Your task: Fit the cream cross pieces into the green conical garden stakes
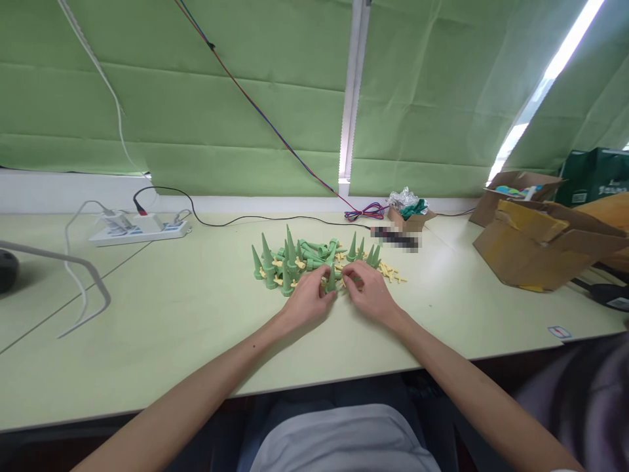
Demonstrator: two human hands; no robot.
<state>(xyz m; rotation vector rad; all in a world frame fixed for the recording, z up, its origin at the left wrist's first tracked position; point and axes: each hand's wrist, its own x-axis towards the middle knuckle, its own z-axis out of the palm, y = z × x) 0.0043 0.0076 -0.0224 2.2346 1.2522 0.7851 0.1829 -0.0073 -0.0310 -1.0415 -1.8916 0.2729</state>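
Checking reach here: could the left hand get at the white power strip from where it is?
Probably yes: the left hand sits at the green cones, and bare table lies between it and the power strip.

A white power strip [140,229] lies on the pale green table [162,328] at the left, with a black cable [236,219] running along the back edge. Green blinds [221,98] cover the window behind. Open cardboard boxes [535,252] sit at the right. A small box [407,216] holds crumpled foil and green cloth near coiled red and blue wires [363,212].
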